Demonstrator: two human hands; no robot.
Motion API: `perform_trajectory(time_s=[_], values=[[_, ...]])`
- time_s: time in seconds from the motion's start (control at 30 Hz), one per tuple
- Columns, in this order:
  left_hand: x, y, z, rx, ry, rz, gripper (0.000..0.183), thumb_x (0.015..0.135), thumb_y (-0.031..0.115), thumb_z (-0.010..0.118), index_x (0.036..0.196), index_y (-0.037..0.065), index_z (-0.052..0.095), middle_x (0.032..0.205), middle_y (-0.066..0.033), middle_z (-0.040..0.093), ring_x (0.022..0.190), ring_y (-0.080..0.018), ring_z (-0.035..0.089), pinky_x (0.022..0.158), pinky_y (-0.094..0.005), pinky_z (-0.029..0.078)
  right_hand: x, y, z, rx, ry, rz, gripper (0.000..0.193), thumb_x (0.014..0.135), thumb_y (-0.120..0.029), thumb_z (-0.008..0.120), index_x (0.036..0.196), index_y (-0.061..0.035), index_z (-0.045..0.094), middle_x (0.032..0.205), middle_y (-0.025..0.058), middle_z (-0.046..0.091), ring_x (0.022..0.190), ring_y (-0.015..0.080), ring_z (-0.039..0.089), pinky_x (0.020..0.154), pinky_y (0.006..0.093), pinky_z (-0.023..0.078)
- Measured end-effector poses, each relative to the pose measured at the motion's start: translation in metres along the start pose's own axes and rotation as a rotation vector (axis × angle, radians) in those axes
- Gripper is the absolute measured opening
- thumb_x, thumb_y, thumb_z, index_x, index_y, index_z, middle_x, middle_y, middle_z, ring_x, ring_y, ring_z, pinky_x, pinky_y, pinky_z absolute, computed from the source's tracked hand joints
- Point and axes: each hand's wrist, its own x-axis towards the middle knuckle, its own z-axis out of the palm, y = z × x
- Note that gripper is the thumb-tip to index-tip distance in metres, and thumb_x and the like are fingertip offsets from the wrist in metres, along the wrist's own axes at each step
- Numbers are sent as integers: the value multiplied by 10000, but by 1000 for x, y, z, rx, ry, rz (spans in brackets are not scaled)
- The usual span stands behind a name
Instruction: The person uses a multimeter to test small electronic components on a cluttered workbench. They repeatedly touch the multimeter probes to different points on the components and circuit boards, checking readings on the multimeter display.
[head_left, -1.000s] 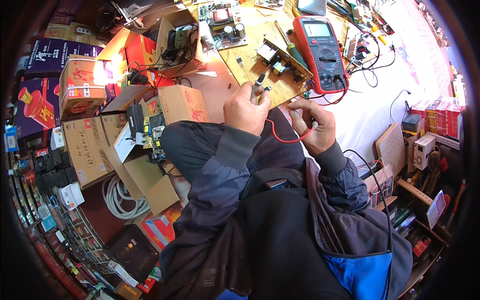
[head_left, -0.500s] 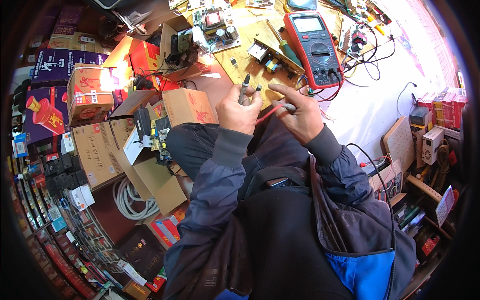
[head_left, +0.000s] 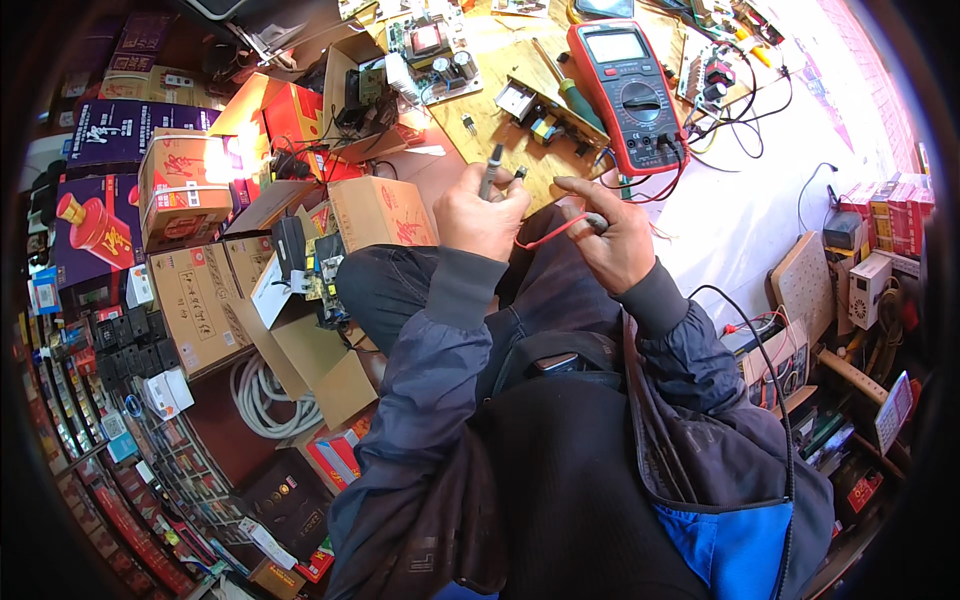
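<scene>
Upright in my left hand (head_left: 476, 218) is a grey pen-shaped tool (head_left: 492, 170) with a dark upper end. A small dark piece (head_left: 520, 173) pokes out by that hand's thumb; its kind is too small to tell. A thin red wire (head_left: 546, 238) hangs in a curve between my two hands. My right hand (head_left: 618, 240) has its fingers bent around the wire's grey-ended part (head_left: 597, 222), its index finger pointing left. Just beyond the hands, a circuit board with components (head_left: 545, 128) and a small three-legged transistor (head_left: 470, 125) lie on the wooden board (head_left: 480, 145).
A red multimeter (head_left: 630, 100) with leads plugged in lies beyond my right hand, beside a green-handled screwdriver (head_left: 580, 102). Another circuit board (head_left: 435, 60) sits at the far edge. Cardboard boxes (head_left: 375, 212) crowd the left; a coil of white cable (head_left: 265, 400) lies lower left.
My right hand has shifted slightly right and down, and the red wire now shows a longer curve between the hands. My left hand keeps its hold on the grey tool.
</scene>
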Motion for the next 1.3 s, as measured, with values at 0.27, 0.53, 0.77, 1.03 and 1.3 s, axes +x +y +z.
perform_trajectory(time_s=[0.27,0.53,0.77,1.03,1.3], values=[[-1,-8,-16,-757,-239,-359,193,940,82,787,1088,-11,705,736,42,594,581,-33,494,515,-203,367,9,-23,10,257,-160,195,467,931,-12,620,1388,-61,705,741,2,548,695,76,489,665,261,462],[3,0,-24,-830,-335,-421,240,998,186,723,1118,-19,691,665,29,512,515,-45,404,457,-225,299,10,-27,21,185,-150,125,495,970,-23,618,1459,-83,662,711,37,485,668,85,438,650,274,459],[7,-2,-29,-889,-379,-489,207,1021,156,688,1112,-29,676,645,6,529,467,-55,413,427,-231,293,9,-20,18,356,-212,199,482,999,-45,626,1478,-95,647,811,40,648,732,69,519,707,271,498],[10,-5,-30,-935,-426,-468,157,1024,166,687,956,28,652,628,5,534,446,-51,397,414,-232,273,9,-25,15,344,-248,238,501,996,-34,607,1494,-88,630,846,19,670,757,65,546,737,263,508],[9,-3,-32,-926,-445,-485,164,1037,185,677,967,38,652,626,27,515,446,-39,370,422,-219,276,8,-25,17,355,-225,180,620,922,63,556,1523,-79,605,807,-3,624,747,79,547,758,257,509]])
